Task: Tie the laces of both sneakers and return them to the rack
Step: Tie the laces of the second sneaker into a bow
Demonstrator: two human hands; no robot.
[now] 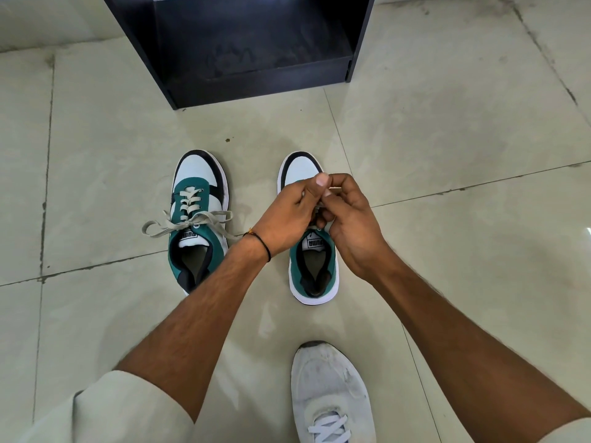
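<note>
Head view: 2 green, white and black sneakers stand side by side on the tiled floor (447, 139), toes toward the dark rack (256, 43). The left sneaker (198, 199) has its grey laces (188, 223) tied in a bow. Over the right sneaker (315, 266), the left hand (284, 215) and right hand (348, 219) meet, fingers pinched on its pale lace (319, 207), which is mostly hidden. A white shoe (329, 394) sits nearest the camera.

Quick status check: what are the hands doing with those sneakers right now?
Both hands, left and right, pinching the right sneaker's laces. Left sneaker already bowed. Both on floor; rack ahead, path clear.
</note>
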